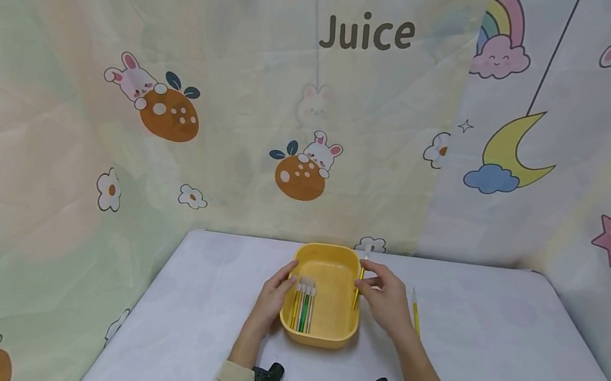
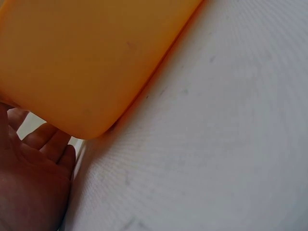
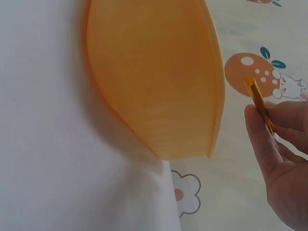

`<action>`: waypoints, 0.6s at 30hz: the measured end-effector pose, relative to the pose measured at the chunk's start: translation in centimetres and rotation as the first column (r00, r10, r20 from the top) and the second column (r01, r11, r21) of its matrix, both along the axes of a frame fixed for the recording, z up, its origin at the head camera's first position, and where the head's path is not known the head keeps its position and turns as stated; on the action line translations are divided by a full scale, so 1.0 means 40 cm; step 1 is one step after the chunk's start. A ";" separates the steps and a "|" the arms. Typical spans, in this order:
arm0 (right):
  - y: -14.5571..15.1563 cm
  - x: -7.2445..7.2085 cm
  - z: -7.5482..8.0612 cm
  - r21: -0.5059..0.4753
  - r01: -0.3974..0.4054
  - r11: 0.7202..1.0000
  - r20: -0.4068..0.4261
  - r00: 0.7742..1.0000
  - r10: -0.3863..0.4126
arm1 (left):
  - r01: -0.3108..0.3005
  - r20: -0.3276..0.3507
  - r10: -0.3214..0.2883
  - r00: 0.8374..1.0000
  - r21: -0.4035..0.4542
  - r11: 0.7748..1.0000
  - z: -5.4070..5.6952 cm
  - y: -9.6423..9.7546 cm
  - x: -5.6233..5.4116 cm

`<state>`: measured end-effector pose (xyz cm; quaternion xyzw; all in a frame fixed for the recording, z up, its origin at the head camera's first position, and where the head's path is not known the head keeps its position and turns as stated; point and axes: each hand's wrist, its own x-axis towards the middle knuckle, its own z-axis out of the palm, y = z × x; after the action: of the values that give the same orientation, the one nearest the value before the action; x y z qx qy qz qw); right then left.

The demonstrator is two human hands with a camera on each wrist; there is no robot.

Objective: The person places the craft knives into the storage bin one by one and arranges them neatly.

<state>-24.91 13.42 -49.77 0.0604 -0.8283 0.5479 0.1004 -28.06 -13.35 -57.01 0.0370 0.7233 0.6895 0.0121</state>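
Right hand [image 1: 383, 298] angled inward, fingers pinching a brush [image 1: 356, 298], left hand [image 1: 271, 295] relaxed, fingers touching tray [image 1: 333, 305]

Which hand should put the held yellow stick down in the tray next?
Probably the right hand: it already pinches the yellow stick, by the right rim of the tray. The left hand is at the opposite side, touching the tray.

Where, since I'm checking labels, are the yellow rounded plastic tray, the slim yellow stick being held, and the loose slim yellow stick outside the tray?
Yellow rounded plastic tray [image 1: 316, 340]: head view, near wall.
Slim yellow stick being held [image 3: 258, 101]: right wrist view, barrel.
Loose slim yellow stick [image 1: 416, 319]: head view, barrel.
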 end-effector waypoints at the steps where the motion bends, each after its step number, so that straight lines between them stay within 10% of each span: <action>1: -0.002 0.000 0.001 0.001 -0.001 1.000 -0.003 1.000 0.001 | 0.000 -0.001 0.000 1.000 -0.001 1.000 0.000 0.000 0.000; 18: -0.034 -0.012 -0.001 -0.001 -0.035 0.999 -0.021 0.999 0.035 | -0.004 -0.002 0.004 1.000 0.003 1.000 -0.003 0.000 -0.003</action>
<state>-25.38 12.06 -49.79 0.0804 -0.8256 0.5495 0.0997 -28.18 -13.34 -57.14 0.0363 0.7224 0.6905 0.0100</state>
